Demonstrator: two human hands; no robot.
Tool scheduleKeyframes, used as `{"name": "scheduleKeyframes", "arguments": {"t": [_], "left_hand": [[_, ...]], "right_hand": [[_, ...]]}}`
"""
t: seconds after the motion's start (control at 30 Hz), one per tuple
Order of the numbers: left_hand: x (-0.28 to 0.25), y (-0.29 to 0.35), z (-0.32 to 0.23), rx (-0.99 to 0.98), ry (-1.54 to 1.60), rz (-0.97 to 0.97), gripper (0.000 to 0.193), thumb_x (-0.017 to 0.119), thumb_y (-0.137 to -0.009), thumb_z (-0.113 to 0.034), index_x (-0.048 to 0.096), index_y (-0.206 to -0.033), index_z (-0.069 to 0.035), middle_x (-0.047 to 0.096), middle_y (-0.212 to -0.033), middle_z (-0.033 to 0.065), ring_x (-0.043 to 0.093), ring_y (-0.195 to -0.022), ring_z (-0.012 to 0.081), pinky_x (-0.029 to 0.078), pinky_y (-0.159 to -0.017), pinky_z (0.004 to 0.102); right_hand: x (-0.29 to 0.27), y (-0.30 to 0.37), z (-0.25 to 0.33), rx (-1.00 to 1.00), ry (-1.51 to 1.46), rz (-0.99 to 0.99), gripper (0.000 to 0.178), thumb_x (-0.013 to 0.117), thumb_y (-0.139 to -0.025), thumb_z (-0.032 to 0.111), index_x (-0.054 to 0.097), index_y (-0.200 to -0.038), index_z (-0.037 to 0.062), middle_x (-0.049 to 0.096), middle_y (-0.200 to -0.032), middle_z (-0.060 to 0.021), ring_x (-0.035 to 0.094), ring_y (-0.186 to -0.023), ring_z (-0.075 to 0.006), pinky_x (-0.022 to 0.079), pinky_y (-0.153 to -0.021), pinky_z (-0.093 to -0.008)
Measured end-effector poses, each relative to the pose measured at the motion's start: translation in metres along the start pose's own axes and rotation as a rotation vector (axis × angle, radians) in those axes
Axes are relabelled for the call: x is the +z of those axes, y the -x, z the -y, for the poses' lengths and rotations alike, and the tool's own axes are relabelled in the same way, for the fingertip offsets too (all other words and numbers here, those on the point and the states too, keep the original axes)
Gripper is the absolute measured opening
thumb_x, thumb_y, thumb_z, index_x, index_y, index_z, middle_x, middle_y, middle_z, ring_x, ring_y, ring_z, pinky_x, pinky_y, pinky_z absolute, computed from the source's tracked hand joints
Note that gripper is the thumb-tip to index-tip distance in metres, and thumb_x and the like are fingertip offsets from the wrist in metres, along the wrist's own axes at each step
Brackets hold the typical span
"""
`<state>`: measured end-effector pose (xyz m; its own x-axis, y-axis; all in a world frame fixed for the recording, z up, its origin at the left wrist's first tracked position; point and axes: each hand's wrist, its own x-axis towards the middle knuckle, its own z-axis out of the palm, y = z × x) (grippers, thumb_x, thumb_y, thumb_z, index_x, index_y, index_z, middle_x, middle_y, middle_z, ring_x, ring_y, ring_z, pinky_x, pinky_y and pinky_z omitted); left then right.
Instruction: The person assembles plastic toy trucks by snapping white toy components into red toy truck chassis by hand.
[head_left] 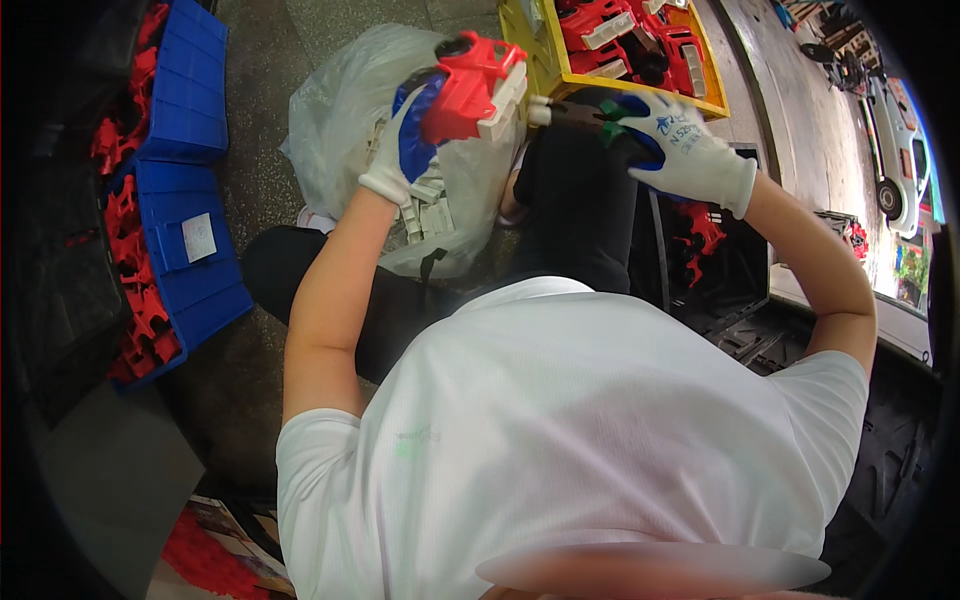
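Our red toy truck [466,92] is held up over the translucent plastic bag [325,115], grasped from its left by the fingers of our left hand [408,135]; its long axis seems to slant up the view, white edge facing right. Our right hand [682,145] is apart, to its right, fingers bent by a green piece [609,110]; we cannot tell whether they grip it. A white cylinder [540,111] stands between. Beyond is the yellow crate [547,62]; blue bins [198,85] lie leftward.
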<state>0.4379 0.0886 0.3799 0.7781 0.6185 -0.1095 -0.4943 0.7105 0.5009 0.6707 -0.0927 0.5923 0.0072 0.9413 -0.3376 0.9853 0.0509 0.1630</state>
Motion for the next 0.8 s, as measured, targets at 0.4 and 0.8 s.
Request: {"name": "scheduleKeyframes", "arguments": {"t": [0.4,0.8], "left_hand": [[0.042,0.013,-0.015,0.453,-0.593,-0.092,0.043,0.061,-0.088,-0.012,0.048,-0.128,-0.004,0.056,-0.121,0.0064,0.055,-0.108,0.0149,0.045,-0.095,0.0286],[0.058,0.015,-0.003,0.573,-0.688,-0.069,0.043,0.059,-0.089,-0.009,0.046,-0.129,-0.002,0.053,-0.124,0.008,0.051,-0.113,0.0164,0.04,-0.099,0.0304]], "right_hand": [[0.025,-0.016,0.002,-0.1,-1.165,0.413,0.035,0.067,-0.084,0.026,0.064,-0.114,0.0095,0.064,-0.11,-0.0081,0.058,-0.103,-0.0205,0.042,-0.096,-0.0309],[0.033,-0.021,0.01,-0.018,-0.832,0.338,0.054,0.065,-0.085,0.035,0.05,-0.129,0.0091,0.058,-0.12,-0.0122,0.056,-0.11,-0.0255,0.041,-0.098,-0.0343]]}}
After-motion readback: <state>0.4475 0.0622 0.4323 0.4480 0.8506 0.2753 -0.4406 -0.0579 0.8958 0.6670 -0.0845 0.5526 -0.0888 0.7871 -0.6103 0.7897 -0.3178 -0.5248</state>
